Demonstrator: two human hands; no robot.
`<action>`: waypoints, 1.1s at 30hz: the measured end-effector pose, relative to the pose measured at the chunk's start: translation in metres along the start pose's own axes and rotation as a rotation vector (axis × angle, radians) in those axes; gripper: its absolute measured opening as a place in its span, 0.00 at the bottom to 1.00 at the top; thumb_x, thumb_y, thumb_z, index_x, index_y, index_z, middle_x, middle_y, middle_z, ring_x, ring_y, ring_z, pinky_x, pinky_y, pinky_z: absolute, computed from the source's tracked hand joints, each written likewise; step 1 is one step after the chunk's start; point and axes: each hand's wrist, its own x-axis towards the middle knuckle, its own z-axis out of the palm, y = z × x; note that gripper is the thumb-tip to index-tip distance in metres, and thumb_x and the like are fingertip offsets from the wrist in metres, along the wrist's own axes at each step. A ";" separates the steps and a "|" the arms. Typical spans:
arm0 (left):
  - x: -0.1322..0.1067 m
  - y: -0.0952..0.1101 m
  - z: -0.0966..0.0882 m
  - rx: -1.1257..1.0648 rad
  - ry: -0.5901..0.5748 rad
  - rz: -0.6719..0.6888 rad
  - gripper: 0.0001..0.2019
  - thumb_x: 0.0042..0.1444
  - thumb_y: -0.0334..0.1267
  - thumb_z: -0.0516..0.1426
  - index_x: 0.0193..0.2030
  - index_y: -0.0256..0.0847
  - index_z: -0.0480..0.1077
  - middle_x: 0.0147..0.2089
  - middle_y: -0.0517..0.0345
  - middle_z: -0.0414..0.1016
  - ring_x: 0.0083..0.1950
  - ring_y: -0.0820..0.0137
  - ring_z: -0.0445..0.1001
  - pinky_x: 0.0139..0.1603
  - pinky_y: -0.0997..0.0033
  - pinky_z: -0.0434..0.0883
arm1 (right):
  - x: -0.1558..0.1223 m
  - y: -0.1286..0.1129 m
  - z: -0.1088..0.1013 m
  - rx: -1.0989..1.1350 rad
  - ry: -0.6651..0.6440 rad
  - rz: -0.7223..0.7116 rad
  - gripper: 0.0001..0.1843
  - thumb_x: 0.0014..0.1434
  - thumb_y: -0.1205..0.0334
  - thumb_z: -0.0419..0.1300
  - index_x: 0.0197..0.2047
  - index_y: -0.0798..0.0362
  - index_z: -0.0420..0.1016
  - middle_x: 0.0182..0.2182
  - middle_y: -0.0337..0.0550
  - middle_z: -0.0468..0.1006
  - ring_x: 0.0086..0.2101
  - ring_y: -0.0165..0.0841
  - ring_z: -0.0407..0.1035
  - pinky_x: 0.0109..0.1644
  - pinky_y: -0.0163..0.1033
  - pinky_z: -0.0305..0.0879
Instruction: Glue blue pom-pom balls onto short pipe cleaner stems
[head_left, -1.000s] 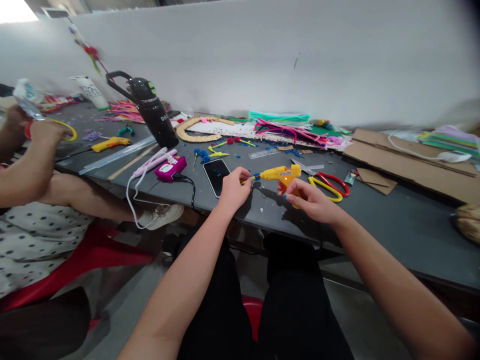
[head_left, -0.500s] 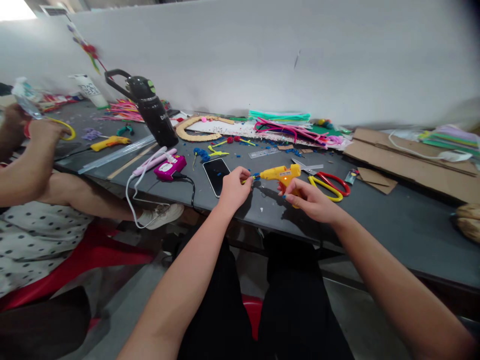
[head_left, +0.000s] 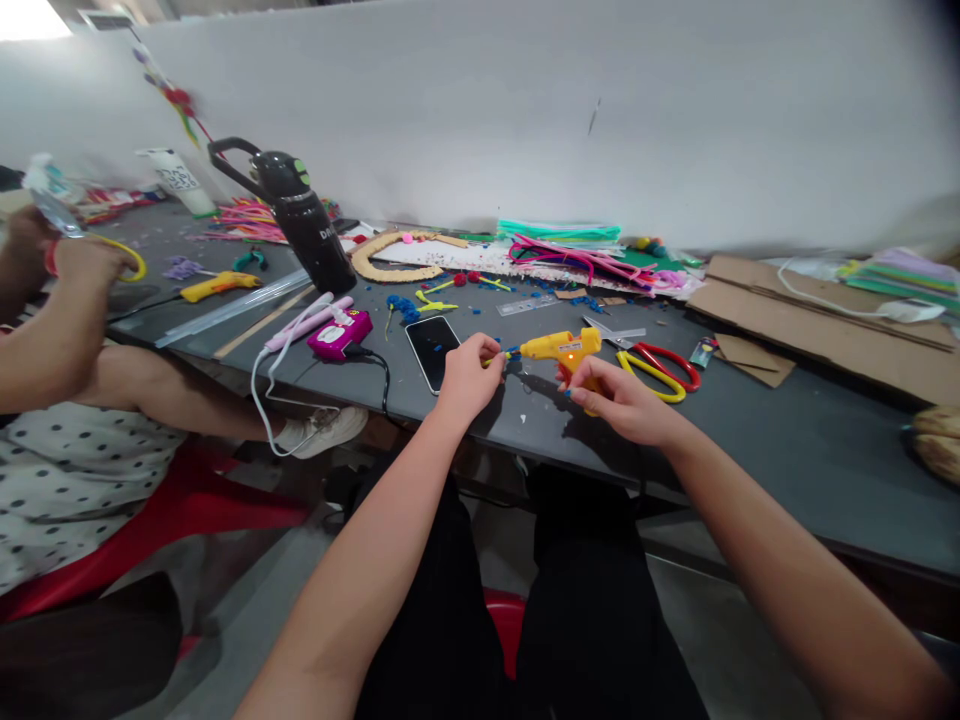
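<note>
My right hand (head_left: pixel 619 398) is closed round the handle of a yellow hot glue gun (head_left: pixel 559 346), whose small light glows orange. Its nozzle points left, at the tip of a thin yellow pipe cleaner (head_left: pixel 489 361) pinched in my left hand (head_left: pixel 471 372). A bit of blue shows where nozzle and pipe cleaner meet; whether they touch I cannot tell. Just left of my left hand lies a phone (head_left: pixel 433 352) with a dark screen. Scissors (head_left: pixel 660 370) with red and yellow handles lie right of the glue gun.
A magenta box (head_left: pixel 340 336) with cables and a black bottle (head_left: pixel 311 230) stand to the left. Pink pipe cleaners (head_left: pixel 577 262) lie along the back, cardboard (head_left: pixel 817 315) at the right. On the far left, another person's hand (head_left: pixel 94 262) holds yellow-handled scissors.
My hands and the glue gun hold almost the same position. At the far left, the other person's hands have shifted slightly.
</note>
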 end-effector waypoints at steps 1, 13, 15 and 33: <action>0.000 0.000 0.000 0.000 -0.001 -0.002 0.02 0.55 0.34 0.58 0.35 0.40 0.69 0.33 0.58 0.78 0.25 0.74 0.74 0.31 0.73 0.72 | 0.000 0.000 0.000 0.001 -0.001 -0.001 0.14 0.59 0.48 0.61 0.36 0.50 0.68 0.34 0.42 0.73 0.36 0.35 0.68 0.40 0.40 0.64; 0.000 0.001 0.001 -0.004 -0.005 -0.025 0.02 0.55 0.34 0.58 0.36 0.40 0.69 0.34 0.56 0.78 0.25 0.73 0.74 0.29 0.73 0.72 | -0.001 -0.002 0.001 -0.007 0.000 0.005 0.14 0.60 0.48 0.60 0.36 0.51 0.67 0.33 0.42 0.71 0.34 0.34 0.66 0.37 0.39 0.63; 0.000 0.000 0.000 -0.001 -0.001 -0.028 0.02 0.55 0.34 0.58 0.36 0.40 0.69 0.34 0.56 0.78 0.24 0.73 0.74 0.29 0.73 0.72 | -0.001 -0.002 0.001 -0.007 0.001 0.002 0.15 0.60 0.48 0.60 0.36 0.51 0.67 0.33 0.43 0.71 0.35 0.34 0.66 0.37 0.39 0.63; 0.000 0.001 -0.004 -0.057 0.018 -0.025 0.03 0.55 0.36 0.59 0.35 0.40 0.70 0.34 0.56 0.78 0.24 0.73 0.75 0.27 0.73 0.71 | 0.000 0.000 -0.003 -0.042 0.010 -0.022 0.12 0.62 0.51 0.57 0.36 0.50 0.66 0.35 0.42 0.70 0.36 0.34 0.65 0.40 0.40 0.62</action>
